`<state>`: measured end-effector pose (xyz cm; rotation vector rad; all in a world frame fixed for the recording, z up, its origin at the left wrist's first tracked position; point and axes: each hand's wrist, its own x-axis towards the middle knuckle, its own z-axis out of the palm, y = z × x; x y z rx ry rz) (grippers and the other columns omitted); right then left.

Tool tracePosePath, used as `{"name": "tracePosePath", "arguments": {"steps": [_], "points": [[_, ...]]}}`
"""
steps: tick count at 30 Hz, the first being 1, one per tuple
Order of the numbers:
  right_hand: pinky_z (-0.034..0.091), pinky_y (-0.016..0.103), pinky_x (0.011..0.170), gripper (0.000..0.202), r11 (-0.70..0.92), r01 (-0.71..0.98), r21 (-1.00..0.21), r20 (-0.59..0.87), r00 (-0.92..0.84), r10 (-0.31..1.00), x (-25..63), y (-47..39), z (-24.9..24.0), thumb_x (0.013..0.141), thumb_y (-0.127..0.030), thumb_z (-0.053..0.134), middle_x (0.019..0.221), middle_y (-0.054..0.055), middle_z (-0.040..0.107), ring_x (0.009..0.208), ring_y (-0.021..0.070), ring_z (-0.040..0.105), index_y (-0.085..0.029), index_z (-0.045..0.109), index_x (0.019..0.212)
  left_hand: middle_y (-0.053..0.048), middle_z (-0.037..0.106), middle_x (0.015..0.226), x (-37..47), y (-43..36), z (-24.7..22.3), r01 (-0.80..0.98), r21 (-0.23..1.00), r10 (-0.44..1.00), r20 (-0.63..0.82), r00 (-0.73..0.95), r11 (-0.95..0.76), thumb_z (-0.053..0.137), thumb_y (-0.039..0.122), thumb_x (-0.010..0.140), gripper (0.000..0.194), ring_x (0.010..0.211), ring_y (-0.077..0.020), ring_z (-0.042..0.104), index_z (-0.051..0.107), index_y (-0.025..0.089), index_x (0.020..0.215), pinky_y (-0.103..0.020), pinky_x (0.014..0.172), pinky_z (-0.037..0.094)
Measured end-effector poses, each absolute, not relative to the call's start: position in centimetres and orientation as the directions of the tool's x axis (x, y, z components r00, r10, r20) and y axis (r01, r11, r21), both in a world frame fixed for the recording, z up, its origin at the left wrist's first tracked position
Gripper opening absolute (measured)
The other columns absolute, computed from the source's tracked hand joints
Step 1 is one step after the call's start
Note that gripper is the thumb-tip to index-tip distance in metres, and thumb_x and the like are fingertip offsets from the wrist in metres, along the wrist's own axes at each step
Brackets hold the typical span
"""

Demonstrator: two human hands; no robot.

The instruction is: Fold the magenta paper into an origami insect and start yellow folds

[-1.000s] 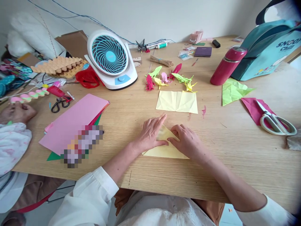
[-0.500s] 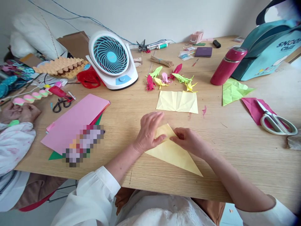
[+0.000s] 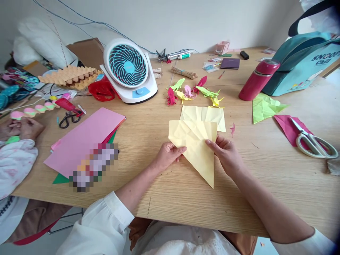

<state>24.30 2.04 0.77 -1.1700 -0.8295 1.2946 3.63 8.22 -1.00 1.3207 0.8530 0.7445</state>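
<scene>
A creased sheet of pale yellow paper is held up between both hands, its long point hanging toward me. My left hand pinches its left edge, thumb on top and fingers behind. On the right edge, my right hand grips it the same way. Partly covered by this sheet, a second creased yellow paper lies flat on the table. Beyond it sits a cluster of small folded paper figures in green, pink, red and yellow, among them a yellow figure.
A stack of coloured paper lies left, near black scissors and a white fan. At right are a red flask, green paper, white-handled scissors and a teal bag. Another person's hands work at far left.
The yellow sheet has been lifted off the table and turned, now overlapping the second paper. My left hand has gone from spread fingers to pinching its edge. My right hand has shifted to the right edge.
</scene>
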Motion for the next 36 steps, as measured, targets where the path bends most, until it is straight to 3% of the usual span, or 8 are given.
{"name": "tracePosePath", "arguments": {"steps": [3, 6, 13, 19, 29, 36], "points": [[0.06, 0.038, 0.078, 0.043, -0.204, -0.282, -0.938, -0.228, 0.056, 0.972, 24.2, 2.0, 0.3, 0.065, -0.048, 0.086, 0.095, 0.006, 0.078, 0.086, 0.0257, 0.073, -0.022, 0.074, 0.098, 0.0, 0.064, 0.062, 3.9, 8.0, -0.9, 0.025, 0.995, 0.859, -0.097, 0.502, 0.098, 0.078, 0.05, 0.071, 0.038, 0.051, -0.009, 0.056, 0.065, 0.014, 0.068, -0.018, 0.041, 0.039], [0.061, 0.036, 0.075, 0.043, -0.288, -0.276, -0.917, -0.305, 0.02, 0.952, 23.9, 2.0, 0.1, 0.059, -0.042, 0.09, 0.091, 0.007, 0.079, 0.084, 0.0264, 0.074, -0.02, 0.077, 0.093, 0.001, 0.061, 0.061, 3.8, 7.8, -0.8, 0.026, 0.995, 0.836, -0.093, 0.541, 0.094, 0.076, 0.051, 0.074, 0.038, 0.05, -0.008, 0.053, 0.065, 0.014, 0.07, -0.018, 0.04, 0.037], [0.06, 0.028, 0.067, 0.032, -0.333, -0.302, -0.893, -0.347, -0.007, 0.938, 24.1, 1.7, 0.6, 0.06, -0.04, 0.09, 0.087, 0.006, 0.079, 0.078, 0.0225, 0.074, -0.02, 0.079, 0.084, 0.002, 0.052, 0.057, 3.5, 7.6, -0.8, 0.07, 0.997, 0.806, -0.052, 0.59, 0.013, 0.063, 0.056, 0.084, 0.046, 0.051, -0.007, 0.046, 0.056, 0.015, 0.064, -0.02, 0.048, 0.037], [0.057, 0.023, 0.065, 0.022, -0.309, -0.385, -0.87, -0.329, -0.014, 0.944, 24.8, 1.8, 0.9, 0.066, -0.04, 0.087, 0.083, 0.004, 0.079, 0.072, 0.0166, 0.072, -0.022, 0.078, 0.075, 0.005, 0.036, 0.05, 3.0, 7.9, -0.7, 0.11, 0.984, 0.792, 0.045, 0.609, -0.14, 0.058, 0.056, 0.088, 0.054, 0.049, -0.0061, 0.033, 0.039, 0.017, 0.055, -0.022, 0.049, 0.027], [0.055, 0.024, 0.063, 0.021, -0.268, -0.38, -0.885, -0.302, 0.032, 0.953, 25.1, 1.9, 0.7, 0.065, -0.04, 0.087, 0.078, 0.002, 0.078, 0.068, 0.015, 0.069, -0.023, 0.078, 0.074, 0.007, 0.022, 0.047, 2.6, 8.1, -0.5, 0.087, 0.991, 0.784, 0.029, 0.62, -0.105, 0.052, 0.059, 0.091, 0.064, 0.046, -0.0059, 0.02, 0.024, 0.019, 0.049, -0.027, 0.049, 0.016], [0.057, 0.028, 0.064, 0.025, -0.237, -0.396, -0.887, -0.288, 0.074, 0.955, 24.9, 1.9, 0.8, 0.062, -0.042, 0.088, 0.076, 0.002, 0.077, 0.065, 0.017, 0.069, -0.024, 0.077, 0.075, 0.004, 0.029, 0.046, 2.4, 8.2, -0.2, 0.095, 0.989, 0.8, 0.034, 0.599, -0.114, 0.043, 0.059, 0.095, 0.064, 0.046, -0.0075, 0.029, 0.034, 0.018, 0.046, -0.028, 0.052, 0.022]]}}
